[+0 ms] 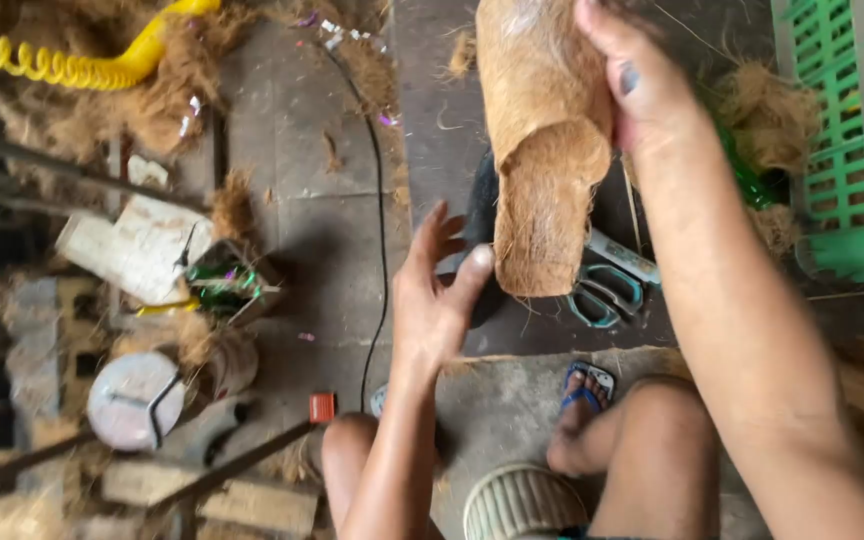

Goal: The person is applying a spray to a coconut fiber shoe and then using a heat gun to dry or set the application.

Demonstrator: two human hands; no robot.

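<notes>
Much loose coir fibre across the grey concrete floor.

I am seeing a tan-brown coir sheet, teal-handled scissors, a bright green lattice crate, a yellow coiled hose, a blue-strapped sandal, a black cable and grey concrete floor.

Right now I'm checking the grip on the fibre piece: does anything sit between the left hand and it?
Nothing visible does. The left hand already touches the brown coconut-fibre piece with its thumb at the lower edge, while the right hand holds it from the other side.
</notes>
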